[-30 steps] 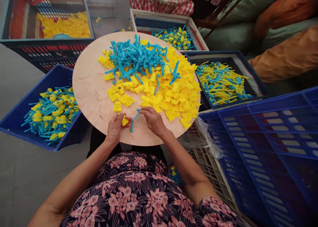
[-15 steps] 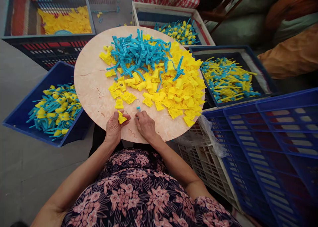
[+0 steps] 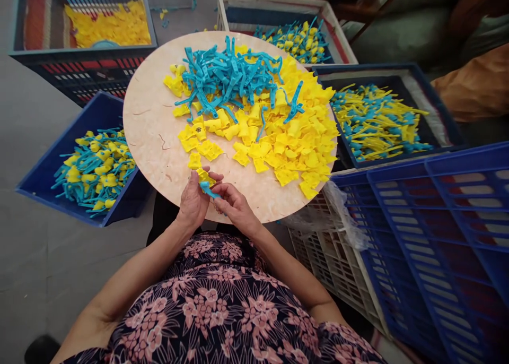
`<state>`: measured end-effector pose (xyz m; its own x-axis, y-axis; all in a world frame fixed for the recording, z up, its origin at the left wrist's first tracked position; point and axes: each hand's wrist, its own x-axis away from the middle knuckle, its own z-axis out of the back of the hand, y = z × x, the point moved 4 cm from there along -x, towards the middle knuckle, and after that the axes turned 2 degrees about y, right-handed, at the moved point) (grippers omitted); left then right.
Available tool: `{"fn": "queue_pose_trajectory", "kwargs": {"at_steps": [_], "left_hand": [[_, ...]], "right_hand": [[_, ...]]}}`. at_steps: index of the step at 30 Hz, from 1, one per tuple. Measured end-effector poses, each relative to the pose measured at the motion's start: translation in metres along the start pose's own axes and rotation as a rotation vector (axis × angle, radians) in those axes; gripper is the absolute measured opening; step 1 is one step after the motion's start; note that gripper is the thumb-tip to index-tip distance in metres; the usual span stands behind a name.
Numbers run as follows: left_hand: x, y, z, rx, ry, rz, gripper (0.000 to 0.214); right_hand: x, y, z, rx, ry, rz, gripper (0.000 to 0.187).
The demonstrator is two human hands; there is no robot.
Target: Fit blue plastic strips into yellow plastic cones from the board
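At the far left, a dark crate (image 3: 85, 51) contains yellow pieces, and nearer, a blue bin (image 3: 95, 110) contains mixed blue and yellow ones. Next is the round bench (image 3: 147, 136). Above its near edge, the left hand (image 3: 194, 197) grasps a small yellow piece (image 3: 204, 175) between thumb and fingers. A blue piece (image 3: 210, 191) reaches from this yellow piece to the right hand (image 3: 234, 202), whose fingertips pinch its other end; whether the two pieces are joined, I cannot tell. Beyond the hands lies a blue heap (image 3: 230, 72), then a wide yellow heap (image 3: 306, 125). Further right stand a dark blue tray (image 3: 401, 159) of mixed pieces and a blue slatted crate (image 3: 449, 205).
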<state>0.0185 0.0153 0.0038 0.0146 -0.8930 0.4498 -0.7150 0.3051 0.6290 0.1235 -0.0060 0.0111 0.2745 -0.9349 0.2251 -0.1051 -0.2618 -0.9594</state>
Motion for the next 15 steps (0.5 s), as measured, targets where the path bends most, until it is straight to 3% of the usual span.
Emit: {"fn": "queue_pose_trajectory", "kwargs": {"at_steps": [2,6,11,15], "left_hand": [[0.001,0.002,0.000,0.016,-0.008,-0.003,0.044],[0.005,0.003,-0.003,0.032,-0.029,0.031,0.042],[0.006,0.006,-0.002,-0.008,-0.045,0.008,0.036],[0.003,0.006,-0.001,0.021,-0.045,0.011,0.032]], "right_hand": [[0.001,0.000,0.000,0.027,0.020,0.024,0.031],[0.002,0.005,0.001,-0.036,0.019,-0.082,0.040],[0.006,0.001,0.006,0.038,-0.059,-0.143,0.034],[0.011,-0.014,0.009,0.337,0.041,-0.001,0.027]]}}
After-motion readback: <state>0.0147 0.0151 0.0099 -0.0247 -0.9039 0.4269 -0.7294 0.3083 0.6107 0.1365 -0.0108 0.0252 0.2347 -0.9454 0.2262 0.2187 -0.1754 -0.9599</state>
